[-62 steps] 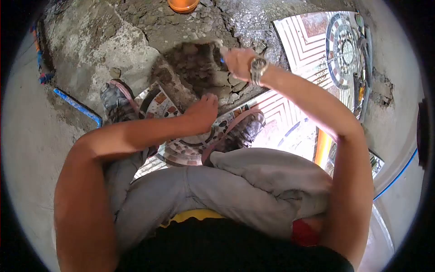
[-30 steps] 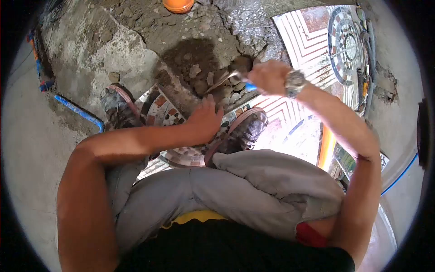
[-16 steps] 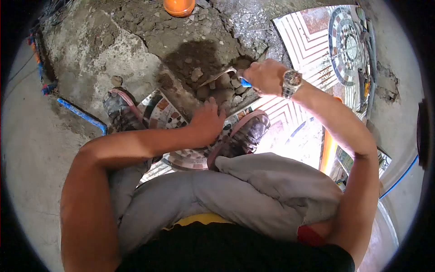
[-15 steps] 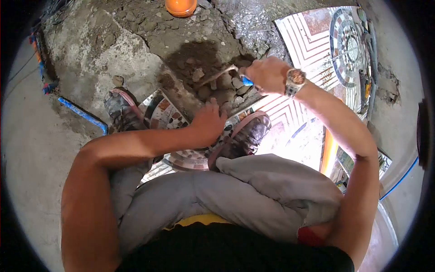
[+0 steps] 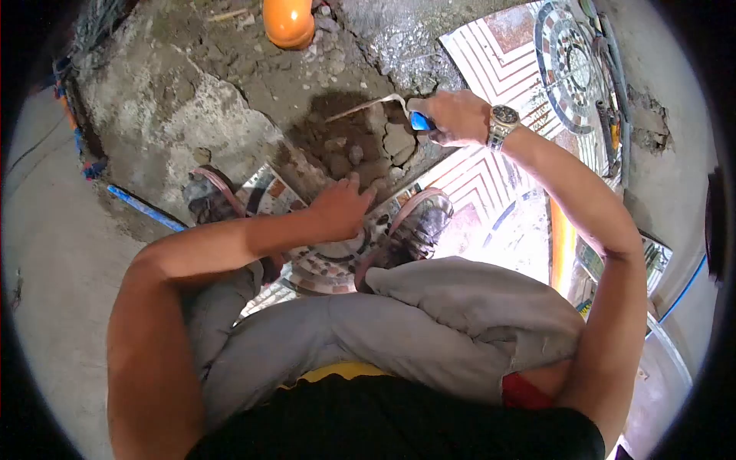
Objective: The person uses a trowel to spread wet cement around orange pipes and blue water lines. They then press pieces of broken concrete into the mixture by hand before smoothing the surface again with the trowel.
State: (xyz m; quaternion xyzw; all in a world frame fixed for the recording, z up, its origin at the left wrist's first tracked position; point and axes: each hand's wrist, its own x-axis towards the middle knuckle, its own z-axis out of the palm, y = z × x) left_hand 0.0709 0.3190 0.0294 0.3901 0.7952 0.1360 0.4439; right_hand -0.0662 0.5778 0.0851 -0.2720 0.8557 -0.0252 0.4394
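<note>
My right hand (image 5: 458, 117), with a watch at the wrist, is closed round the blue handle of a trowel (image 5: 359, 110). Seen nearly edge-on, the blade reaches left over a damp hollow of dark soil and rubble (image 5: 326, 126). Pale broken lumps (image 5: 399, 143) lie just below the blade. My left hand (image 5: 341, 207) rests with its fingers stretched out at the near edge of the hollow, by the patterned tile (image 5: 326, 264) between my shoes. It holds nothing that I can see.
An orange plastic pipe end (image 5: 289, 23) stands in the soil at the top. A striped, mosaic-patterned tile (image 5: 498, 57) lies at right. Blue tubing (image 5: 146, 207) is on the left, and a shoe (image 5: 418, 230) is near my left hand.
The trowel blade has moved up and swung to a flatter angle across the hollow, uncovering the pale lumps. My left hand has shifted slightly left and down. The whole view has tilted a little.
</note>
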